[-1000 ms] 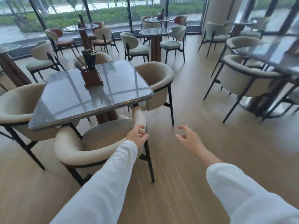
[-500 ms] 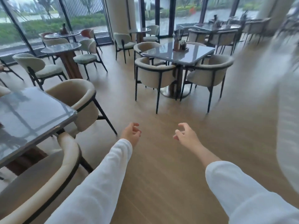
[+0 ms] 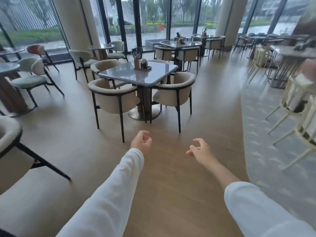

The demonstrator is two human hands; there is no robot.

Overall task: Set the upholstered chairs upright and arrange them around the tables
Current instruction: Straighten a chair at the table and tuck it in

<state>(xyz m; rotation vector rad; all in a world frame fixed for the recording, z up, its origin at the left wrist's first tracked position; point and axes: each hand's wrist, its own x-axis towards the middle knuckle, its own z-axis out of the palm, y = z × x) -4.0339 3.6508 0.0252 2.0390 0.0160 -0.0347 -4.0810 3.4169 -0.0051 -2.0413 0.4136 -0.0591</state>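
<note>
Wood floor (image 3: 171, 185) meets grey patterned carpet (image 3: 266, 137) beneath a pale column (image 3: 75, 23) and tall windows (image 3: 153, 14) (greenery outside)

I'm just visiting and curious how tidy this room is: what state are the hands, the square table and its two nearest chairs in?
left hand, loosely curled, holds nothing.
right hand, fingers relaxed, holds nothing.
near-left chair, upright, drawn up to the table.
near-right chair, upright, drawn up to the table.
square table, upright, carries a utensil holder.
utensil holder, upright, utensils standing in it.
</note>
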